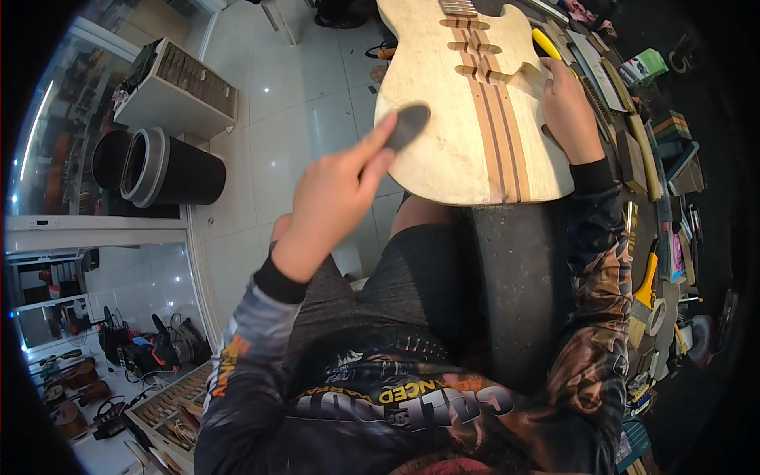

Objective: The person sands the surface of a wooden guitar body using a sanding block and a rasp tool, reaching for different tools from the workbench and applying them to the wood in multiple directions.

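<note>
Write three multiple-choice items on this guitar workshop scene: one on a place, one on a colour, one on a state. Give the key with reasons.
1. Where does the right hand rest?
A. on the guitar body's right edge
B. on the floor
C. on the black bin

2. What colour is the small pad in the left hand?
A. yellow
B. dark grey
C. white

3. The guitar body is:
A. painted black
B. bare wood, striped
C. strung

Key: A, its fingers lie by the cutaway; B, the pinched pad is dark grey; B, pale wood shows brown centre stripes.
</note>
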